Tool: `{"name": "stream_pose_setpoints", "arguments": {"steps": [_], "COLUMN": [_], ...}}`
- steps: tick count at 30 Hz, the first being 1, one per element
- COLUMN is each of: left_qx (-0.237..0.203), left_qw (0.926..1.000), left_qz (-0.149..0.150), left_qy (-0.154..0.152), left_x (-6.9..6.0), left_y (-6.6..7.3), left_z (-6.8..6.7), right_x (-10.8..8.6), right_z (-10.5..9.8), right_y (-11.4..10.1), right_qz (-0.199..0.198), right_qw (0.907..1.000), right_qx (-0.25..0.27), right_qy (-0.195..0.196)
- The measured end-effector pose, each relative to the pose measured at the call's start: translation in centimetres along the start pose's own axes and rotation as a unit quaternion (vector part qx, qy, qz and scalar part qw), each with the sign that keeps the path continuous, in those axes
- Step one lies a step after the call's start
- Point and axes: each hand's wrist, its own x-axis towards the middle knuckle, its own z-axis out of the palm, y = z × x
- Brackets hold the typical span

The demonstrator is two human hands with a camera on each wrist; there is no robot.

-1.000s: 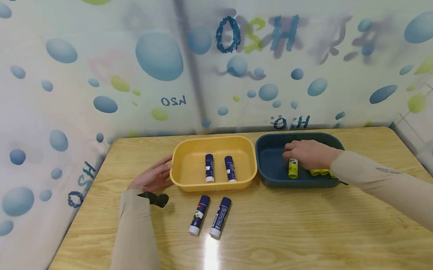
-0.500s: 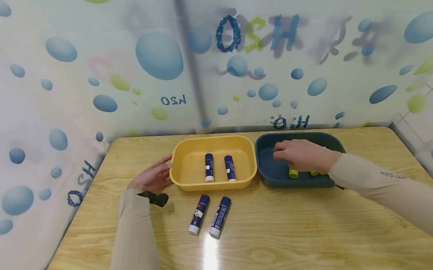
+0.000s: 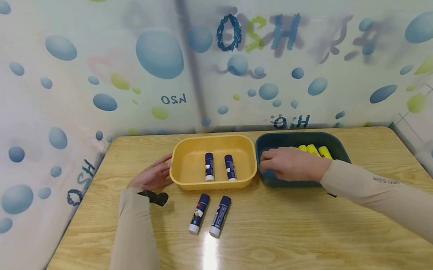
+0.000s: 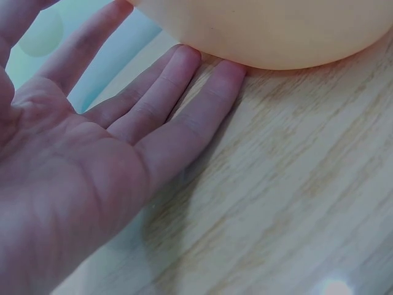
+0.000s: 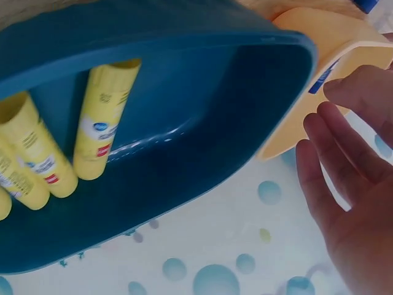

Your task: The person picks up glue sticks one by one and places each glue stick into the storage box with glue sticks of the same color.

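Observation:
My left hand (image 3: 151, 176) rests against the left side of a yellow bin (image 3: 215, 186), its extended fingertips (image 4: 224, 77) touching the wall low down in the left wrist view. Inside that bin lie two navy glue sticks with white ends, the left one (image 3: 209, 167) and the right one (image 3: 230, 167). My right hand (image 3: 291, 164) is above the left part of a dark blue bin (image 3: 298, 133), fingers loosely bent and holding nothing. Several yellow glue sticks (image 5: 105, 120) lie in the blue bin, partly hidden by my hand in the head view.
Two more navy glue sticks, one on the left (image 3: 199, 214) and one on the right (image 3: 220, 216), lie on the wooden table (image 3: 308, 239) in front of the yellow bin. The bins stand side by side. A patterned backdrop (image 3: 210, 66) rises behind the table.
My right hand has let go of a yellow glue stick in the blue bin and moved left, toward the yellow bin. My left hand has stayed in place.

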Motion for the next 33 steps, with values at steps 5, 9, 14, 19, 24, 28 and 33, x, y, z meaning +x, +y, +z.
{"name": "stream_pose_setpoints", "arguments": {"steps": [5,9,14,19,24,28,33], "left_qx": [0.003,0.000,-0.010,-0.013,-0.016,-0.015,-0.012], "left_qw": [1.0000,1.0000,0.9999,0.9998,0.9998,0.9998,0.9998], "left_qz": [-0.002,-0.004,-0.007,-0.007,-0.006,-0.009,-0.010], "left_qy": [0.003,0.004,0.010,0.014,0.010,0.006,0.008], "left_x": [0.0,0.0,0.0,0.2,0.2,-0.2,-0.2], "left_y": [0.1,0.2,0.2,0.1,0.1,0.4,0.3], "left_z": [-0.1,0.0,0.0,-0.1,-0.2,0.2,0.2], "right_x": [0.4,0.7,1.0,1.4,1.9,2.4,2.9], "right_z": [-0.2,-0.1,0.4,0.8,1.2,1.9,2.5], "right_y": [-0.8,-1.3,-2.2,-3.2,-4.0,-4.5,-5.4], "right_qz": [-0.008,-0.005,-0.001,-0.007,-0.005,-0.012,-0.022], "right_qw": [0.9998,0.9997,0.9995,0.9993,0.9993,0.9992,0.9984], "right_qx": [0.015,0.023,0.029,0.025,0.021,0.024,0.037], "right_qy": [0.003,-0.003,-0.014,-0.026,-0.029,-0.031,-0.037]}}
